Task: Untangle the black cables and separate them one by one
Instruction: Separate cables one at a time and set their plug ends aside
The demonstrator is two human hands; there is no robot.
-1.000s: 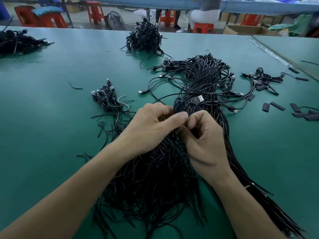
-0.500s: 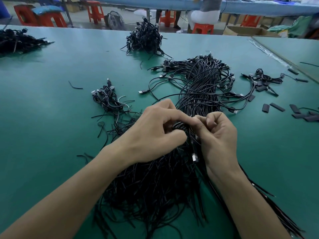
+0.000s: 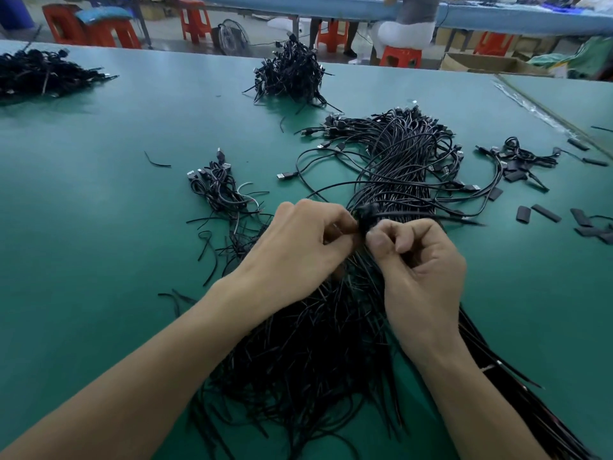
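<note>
A green surface (image 3: 99,227) is carrying a large tangle of black cables (image 3: 398,167) at its middle. A smaller bundle (image 3: 219,190) is lying just left. A heap (image 3: 292,74) is sitting far centre and a second heap (image 3: 39,73) far left. Short sleeve pieces (image 3: 545,213) are lying scattered at right.

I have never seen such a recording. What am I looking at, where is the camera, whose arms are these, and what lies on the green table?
There is no machine here. A person wears the camera on the head, so you look forward and down along their own bare arms. The left hand and the right hand meet in the middle, and both pinch a dark clump in a big bundle of black cables, which lies on the green table. A smaller bundle lies to its left, another pile stands further back, and short black pieces lie at the right.
</note>
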